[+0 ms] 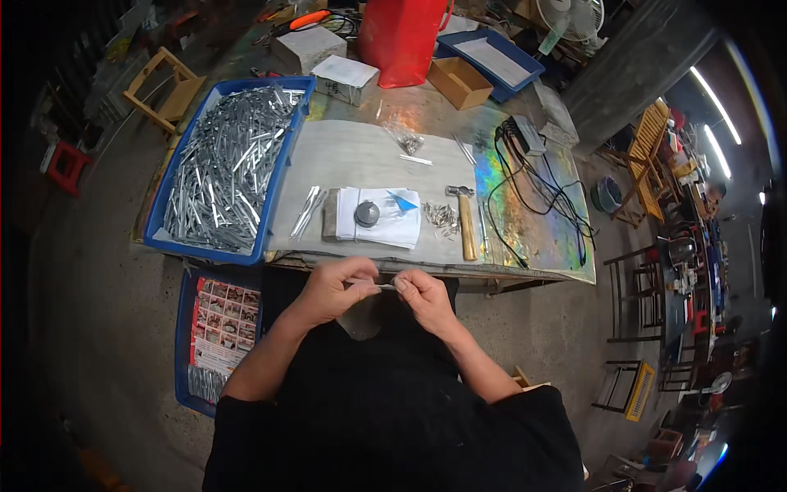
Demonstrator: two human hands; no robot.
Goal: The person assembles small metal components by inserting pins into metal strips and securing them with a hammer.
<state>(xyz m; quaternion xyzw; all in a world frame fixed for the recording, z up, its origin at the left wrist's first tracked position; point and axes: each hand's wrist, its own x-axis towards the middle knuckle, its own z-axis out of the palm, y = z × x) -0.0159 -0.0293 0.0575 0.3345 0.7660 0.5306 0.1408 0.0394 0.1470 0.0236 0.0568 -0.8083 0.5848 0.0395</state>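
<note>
Just in front of the table's near edge, my left hand (338, 289) and my right hand (423, 298) are close together, fingers pinched. Between them runs a thin, light metal strip (385, 286), one end in each hand; its ends are covered by my fingers. On the table beyond lies a block topped with white paper (389, 234), which carries a round grey metal piece (366, 214) and a small blue piece (402, 201). To its right are a heap of small metal parts (443, 218) and a wooden-handled hammer (467, 225). Several metal strips (307, 213) lie to its left.
A blue tray (156, 197) heaped with metal strips stands at the table's left. Below it sits another blue tray (182, 353). Black cables (525, 184) tangle on the right. Farther back are a plastic bag of small parts (407, 141), a red container (402, 41) and a cardboard box (461, 82).
</note>
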